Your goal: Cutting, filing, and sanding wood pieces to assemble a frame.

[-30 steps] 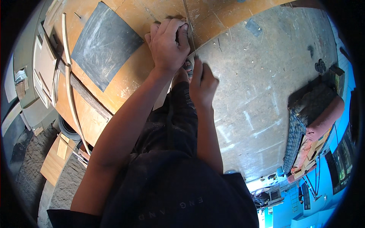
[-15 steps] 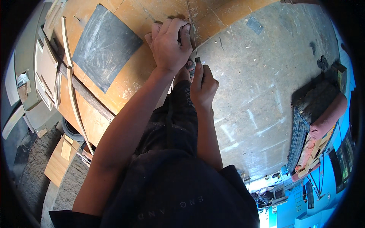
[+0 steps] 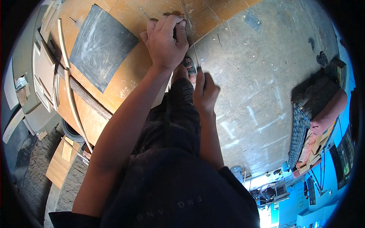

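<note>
My right hand (image 3: pixel 206 93) is closed around the dark handle of a thin, long-bladed tool that looks like a handsaw (image 3: pixel 195 51), seen nearly edge-on. Its blade runs up across the edge of an orange-brown wooden board (image 3: pixel 211 15). Just left of the blade, my left hand (image 3: pixel 167 41) rests on the board with bent fingers and the thumb drawn in, gripping at its surface. The fingertips are partly hidden. A dark grey rectangular sheet (image 3: pixel 102 47) lies on the board farther left.
Long wooden strips (image 3: pixel 70 91) and a round pole (image 3: pixel 89 97) lie at the left, near a tire (image 3: pixel 70 131). My sandalled foot (image 3: pixel 190 68) stands on the concrete floor (image 3: pixel 251 95) below the blade. A worn sofa (image 3: pixel 317 110) stands at the right.
My right hand has drawn the saw handle back toward my body and slightly right. My left hand stays on the board, its small shift in view matching the camera's movement.
</note>
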A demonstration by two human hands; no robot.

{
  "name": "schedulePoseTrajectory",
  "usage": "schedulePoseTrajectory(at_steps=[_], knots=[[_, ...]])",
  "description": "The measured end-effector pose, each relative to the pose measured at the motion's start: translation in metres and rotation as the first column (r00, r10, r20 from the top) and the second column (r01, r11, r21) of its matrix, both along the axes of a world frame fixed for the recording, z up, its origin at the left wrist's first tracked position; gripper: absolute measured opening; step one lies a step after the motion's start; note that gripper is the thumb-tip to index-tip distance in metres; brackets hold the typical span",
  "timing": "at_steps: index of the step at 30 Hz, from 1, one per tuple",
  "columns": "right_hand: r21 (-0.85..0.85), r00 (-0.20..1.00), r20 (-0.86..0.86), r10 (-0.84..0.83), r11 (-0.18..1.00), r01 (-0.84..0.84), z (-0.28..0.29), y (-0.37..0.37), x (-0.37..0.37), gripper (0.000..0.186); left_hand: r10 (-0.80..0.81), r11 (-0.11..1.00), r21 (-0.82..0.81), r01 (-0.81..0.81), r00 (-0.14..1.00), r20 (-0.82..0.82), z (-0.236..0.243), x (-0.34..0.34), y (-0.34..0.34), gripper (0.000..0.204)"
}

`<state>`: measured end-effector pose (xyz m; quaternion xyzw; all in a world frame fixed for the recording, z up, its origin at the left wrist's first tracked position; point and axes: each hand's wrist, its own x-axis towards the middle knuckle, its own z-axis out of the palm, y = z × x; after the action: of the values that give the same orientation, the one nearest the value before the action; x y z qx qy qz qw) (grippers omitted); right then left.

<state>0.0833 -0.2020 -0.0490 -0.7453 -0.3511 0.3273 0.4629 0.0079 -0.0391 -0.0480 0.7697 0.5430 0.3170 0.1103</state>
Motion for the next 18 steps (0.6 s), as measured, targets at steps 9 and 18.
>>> schedulePoseTrajectory(at_steps=[9, 18], knots=[[-0.005, 1.0, -0.018, -0.019, 1.0, 0.019, 0.002, 0.02, 0.002, 0.033, 0.089, 0.996, 0.03, -0.089, 0.996, -0.013, -0.005, 0.007, 0.009, 0.005], [-0.056, 0.999, 0.015, -0.043, 0.997, 0.044, 0.011, 0.0, 0.001, 0.036, 0.012, 1.0, -0.004, -0.012, 1.0, -0.006, -0.004, 0.004, 0.007, 0.01]])
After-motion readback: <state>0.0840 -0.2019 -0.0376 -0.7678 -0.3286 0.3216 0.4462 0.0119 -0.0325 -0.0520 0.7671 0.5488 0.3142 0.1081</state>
